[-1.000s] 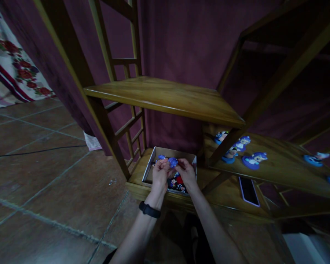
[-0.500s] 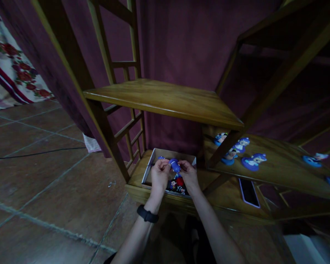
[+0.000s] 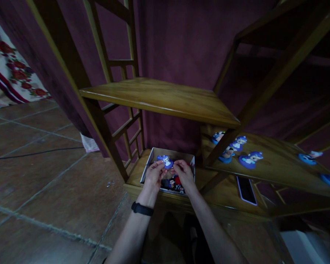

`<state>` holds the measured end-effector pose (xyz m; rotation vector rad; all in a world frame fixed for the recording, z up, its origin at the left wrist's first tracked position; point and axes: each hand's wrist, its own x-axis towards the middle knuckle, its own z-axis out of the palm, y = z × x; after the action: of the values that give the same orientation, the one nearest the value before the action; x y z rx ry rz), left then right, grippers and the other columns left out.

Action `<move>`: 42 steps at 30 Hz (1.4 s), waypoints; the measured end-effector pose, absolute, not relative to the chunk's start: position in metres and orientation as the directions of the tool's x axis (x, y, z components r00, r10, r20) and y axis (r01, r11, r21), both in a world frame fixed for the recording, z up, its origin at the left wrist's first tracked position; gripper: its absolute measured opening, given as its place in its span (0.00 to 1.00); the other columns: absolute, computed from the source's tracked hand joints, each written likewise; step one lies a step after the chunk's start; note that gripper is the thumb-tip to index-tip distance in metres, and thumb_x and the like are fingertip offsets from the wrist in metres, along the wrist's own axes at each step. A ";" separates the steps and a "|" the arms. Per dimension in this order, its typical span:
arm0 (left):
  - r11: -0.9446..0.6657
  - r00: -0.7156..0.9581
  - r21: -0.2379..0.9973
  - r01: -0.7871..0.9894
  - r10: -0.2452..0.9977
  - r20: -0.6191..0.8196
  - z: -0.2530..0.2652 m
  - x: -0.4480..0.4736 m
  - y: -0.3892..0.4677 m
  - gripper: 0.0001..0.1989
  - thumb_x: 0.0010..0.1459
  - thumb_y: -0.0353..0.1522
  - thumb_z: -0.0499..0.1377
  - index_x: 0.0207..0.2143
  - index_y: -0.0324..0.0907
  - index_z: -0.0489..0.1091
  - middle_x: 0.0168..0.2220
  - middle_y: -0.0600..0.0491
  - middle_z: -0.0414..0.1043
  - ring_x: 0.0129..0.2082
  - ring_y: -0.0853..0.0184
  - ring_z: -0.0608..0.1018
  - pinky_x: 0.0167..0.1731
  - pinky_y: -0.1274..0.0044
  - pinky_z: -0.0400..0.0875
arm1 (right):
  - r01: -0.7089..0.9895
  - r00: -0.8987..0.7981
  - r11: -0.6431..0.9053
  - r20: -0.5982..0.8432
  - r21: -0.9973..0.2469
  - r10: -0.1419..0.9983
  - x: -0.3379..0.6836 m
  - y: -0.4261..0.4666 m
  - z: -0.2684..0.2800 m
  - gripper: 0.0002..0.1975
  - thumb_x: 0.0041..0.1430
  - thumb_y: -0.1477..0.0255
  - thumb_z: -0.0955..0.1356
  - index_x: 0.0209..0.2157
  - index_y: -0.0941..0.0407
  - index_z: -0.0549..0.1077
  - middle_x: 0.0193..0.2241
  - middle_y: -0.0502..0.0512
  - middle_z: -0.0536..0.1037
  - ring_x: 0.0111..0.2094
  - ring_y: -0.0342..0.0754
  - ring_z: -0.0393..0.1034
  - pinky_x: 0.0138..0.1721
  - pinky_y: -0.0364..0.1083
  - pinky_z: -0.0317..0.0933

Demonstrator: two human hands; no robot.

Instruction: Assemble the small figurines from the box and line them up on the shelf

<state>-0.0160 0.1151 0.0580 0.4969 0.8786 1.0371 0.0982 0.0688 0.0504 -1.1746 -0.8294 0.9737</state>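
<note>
A small purple-haired figurine (image 3: 167,161) on a purple base is held over an open cardboard box (image 3: 173,152), its white front facing up toward me. My left hand (image 3: 154,175) pinches it from the left. My right hand (image 3: 185,173) has its fingertips closed at the right side of the base. Below my hands, several dark and red figurines (image 3: 171,183) lie in the front of the box. Another purple piece shows just behind the held figurine, partly hidden.
Purple and blue-based figurines, among them a purple one (image 3: 250,160), stand on the right-hand shelf (image 3: 280,167). Below that shelf lies a phone (image 3: 246,190). A wooden shelf board (image 3: 162,97) hangs over the box. A cable (image 3: 38,153) crosses the tiled floor at left.
The figurine has been turned from its plain purple side to its white front and moved slightly left. My hands have shifted a little to the left with it.
</note>
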 end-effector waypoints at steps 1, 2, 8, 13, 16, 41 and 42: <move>0.455 0.242 0.726 -0.515 0.890 -0.386 0.058 -0.017 0.116 0.07 0.42 0.24 0.63 0.27 0.37 0.69 0.21 0.56 0.71 0.17 0.77 0.71 0.21 0.84 0.67 | -0.178 0.371 0.100 0.027 -0.979 0.928 0.100 0.069 0.050 0.12 0.47 0.63 0.68 0.33 0.53 0.69 0.27 0.48 0.71 0.27 0.43 0.67 0.30 0.45 0.65; 0.464 0.259 0.732 -0.499 0.886 -0.384 0.057 -0.018 0.117 0.07 0.43 0.24 0.63 0.27 0.37 0.69 0.21 0.55 0.71 0.17 0.77 0.71 0.21 0.84 0.67 | -0.187 0.370 0.098 0.022 -0.977 0.929 0.101 0.068 0.051 0.12 0.47 0.63 0.68 0.35 0.53 0.69 0.28 0.48 0.71 0.27 0.43 0.67 0.30 0.44 0.65; 0.493 0.372 0.764 -0.415 0.859 -0.352 0.058 -0.021 0.119 0.09 0.41 0.23 0.63 0.30 0.36 0.71 0.25 0.52 0.74 0.22 0.75 0.74 0.26 0.82 0.70 | -0.260 0.310 0.044 -0.040 -0.965 0.950 0.106 0.064 0.059 0.16 0.46 0.65 0.69 0.40 0.53 0.72 0.27 0.48 0.71 0.25 0.40 0.66 0.29 0.42 0.62; 0.503 0.505 0.768 -0.397 0.818 -0.275 0.065 -0.022 0.116 0.15 0.41 0.24 0.65 0.36 0.37 0.73 0.33 0.49 0.76 0.31 0.71 0.76 0.34 0.80 0.70 | -0.271 0.296 0.025 -0.059 -0.962 0.953 0.108 0.063 0.060 0.17 0.45 0.66 0.69 0.40 0.54 0.72 0.28 0.49 0.72 0.26 0.40 0.65 0.28 0.42 0.61; 0.455 0.489 0.795 -0.401 0.840 -0.235 0.067 -0.022 0.114 0.19 0.41 0.26 0.66 0.39 0.38 0.73 0.35 0.49 0.76 0.33 0.70 0.76 0.36 0.79 0.69 | -0.263 0.283 0.034 -0.044 -0.964 0.958 0.108 0.062 0.061 0.16 0.46 0.66 0.69 0.40 0.52 0.72 0.30 0.49 0.72 0.26 0.40 0.65 0.29 0.42 0.61; -0.040 0.535 0.986 -0.161 0.836 0.121 0.082 -0.019 0.107 0.17 0.42 0.27 0.63 0.38 0.39 0.73 0.33 0.51 0.75 0.32 0.68 0.75 0.35 0.77 0.69 | -0.088 0.132 0.015 0.003 -0.996 0.991 0.146 0.056 0.070 0.12 0.46 0.61 0.70 0.30 0.55 0.70 0.27 0.46 0.70 0.30 0.42 0.65 0.34 0.41 0.60; -0.049 0.536 0.987 -0.155 0.834 0.126 0.082 -0.019 0.107 0.17 0.42 0.27 0.63 0.39 0.39 0.73 0.33 0.51 0.75 0.32 0.68 0.75 0.35 0.77 0.69 | -0.084 0.127 0.014 0.003 -0.996 0.992 0.146 0.056 0.071 0.13 0.46 0.61 0.70 0.30 0.55 0.70 0.27 0.46 0.70 0.30 0.42 0.65 0.34 0.41 0.60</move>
<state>-0.0189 0.1070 0.0820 1.3942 0.6386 0.8984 0.1459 0.0556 0.0707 -1.1980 -1.0584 1.1481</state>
